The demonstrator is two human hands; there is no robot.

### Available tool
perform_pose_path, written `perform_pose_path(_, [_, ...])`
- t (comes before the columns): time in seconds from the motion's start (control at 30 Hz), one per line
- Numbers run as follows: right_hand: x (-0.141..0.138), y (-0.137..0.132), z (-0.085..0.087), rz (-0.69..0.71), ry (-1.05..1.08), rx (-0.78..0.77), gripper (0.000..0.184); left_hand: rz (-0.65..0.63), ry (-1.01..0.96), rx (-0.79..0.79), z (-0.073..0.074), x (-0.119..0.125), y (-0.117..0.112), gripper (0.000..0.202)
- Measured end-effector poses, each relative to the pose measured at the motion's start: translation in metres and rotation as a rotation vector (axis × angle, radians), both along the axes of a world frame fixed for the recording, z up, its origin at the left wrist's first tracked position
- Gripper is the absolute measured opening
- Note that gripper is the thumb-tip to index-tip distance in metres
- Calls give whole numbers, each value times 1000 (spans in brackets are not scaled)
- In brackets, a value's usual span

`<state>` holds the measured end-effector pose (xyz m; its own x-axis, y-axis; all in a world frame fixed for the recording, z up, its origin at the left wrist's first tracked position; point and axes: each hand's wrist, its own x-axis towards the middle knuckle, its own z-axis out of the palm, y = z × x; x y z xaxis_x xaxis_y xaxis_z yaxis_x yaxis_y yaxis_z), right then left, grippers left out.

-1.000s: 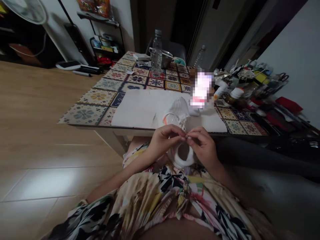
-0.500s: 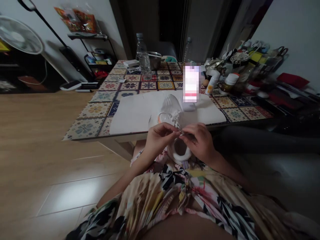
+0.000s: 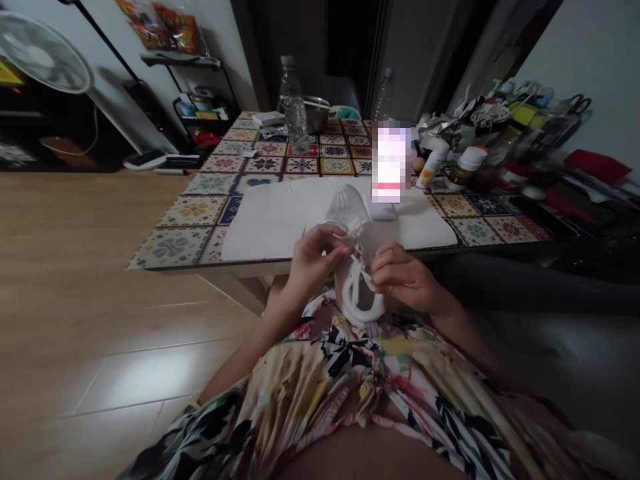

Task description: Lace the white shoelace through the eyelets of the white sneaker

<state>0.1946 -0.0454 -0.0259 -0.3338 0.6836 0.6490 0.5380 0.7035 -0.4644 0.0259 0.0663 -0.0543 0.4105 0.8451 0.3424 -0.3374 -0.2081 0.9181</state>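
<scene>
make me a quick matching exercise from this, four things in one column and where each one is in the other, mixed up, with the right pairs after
1. white shoe
2. white sheet
3. glowing, pixelated screen
4. fan

A. at the picture's left edge, far from the hands
B. between the left hand and right hand, its opening toward the wearer
C. spread on the patterned tabletop, along its near edge
D. upright, just right of the shoe's toe end in the picture

Pairs: 1-B, 2-C, 3-D, 4-A
</scene>
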Motion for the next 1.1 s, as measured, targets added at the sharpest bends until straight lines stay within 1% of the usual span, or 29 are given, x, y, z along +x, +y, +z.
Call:
perform_pose_path(0.1, [3, 2, 0, 48, -4, -54, 19, 71, 28, 76, -1, 5, 0, 27])
perform_pose_path(0.17, [3, 1, -1, 40, -20, -71, 19, 80, 39, 104, -1, 5, 0, 26])
perform_pose_path(0.2, [2, 1, -1, 22, -26, -77, 20, 64, 44, 113, -2, 4, 1, 26])
perform_pose_path(0.27, [0, -1, -2, -55, -40, -94, 17, 12, 56, 135, -4, -1, 2, 27])
perform_pose_path(0.37, [-7, -4, -4, -243, -135, -79, 11, -11, 73, 213, -10, -11, 0, 34])
perform_pose_path(0.43, [-12, -7, -2, -347, -235, -43, 10, -7, 100, 313, -13, -18, -5, 32])
perform_pose_path(0.47, [-14, -9, 0, -373, -263, -21, 12, -17, 128, 376, -13, -21, -9, 29])
perform_pose_path(0.5, [-16, -12, 3, -366, -265, -6, 14, -35, 160, 439, -13, -23, -12, 25])
perform_pose_path(0.53, [-17, -16, 8, -310, -244, -10, 16, -51, 195, 495, -12, -25, -16, 21])
perform_pose_path(0.57, [-18, -20, 14, -189, -216, -31, 18, -62, 228, 537, -10, -26, -19, 18])
perform_pose_path(0.6, [-17, -24, 20, -14, -189, -70, 20, -69, 256, 564, -8, -27, -21, 15])
perform_pose_path(0.67, [-16, -31, 32, 400, -162, -197, 23, -76, 288, 584, -4, -27, -24, 14])
perform_pose_path(0.7, [-14, -34, 35, 534, -147, -267, 25, -77, 298, 588, -3, -27, -25, 15])
perform_pose_path(0.73, [-13, -35, 36, 582, -110, -318, 26, -76, 302, 591, -2, -26, -25, 15])
perform_pose_path(0.77, [-11, -34, 34, 526, -50, -342, 27, -76, 305, 593, -1, -26, -25, 15])
perform_pose_path(0.8, [-10, -32, 31, 383, 25, -341, 27, -81, 312, 591, -1, -26, -26, 14])
perform_pose_path(0.87, [-9, -25, 20, 9, 125, -261, 20, -106, 330, 589, -1, -25, -27, 12])
perform_pose_path(0.9, [-9, -20, 13, -143, 109, -214, 14, -122, 340, 590, -1, -25, -28, 10])
perform_pose_path(0.93, [-10, -16, 7, -232, 53, -175, 11, -134, 349, 594, -1, -24, -29, 8])
perform_pose_path(0.97, [-11, -13, 2, -285, -17, -145, 15, -141, 356, 599, 0, -24, -30, 6])
perform_pose_path(1.03, [-13, -8, -5, -301, -123, -90, 24, -133, 358, 602, -1, -23, -31, 3])
perform_pose_path(1.1, [-15, -7, -8, -304, -125, -40, 22, -118, 348, 591, -2, -22, -32, 2])
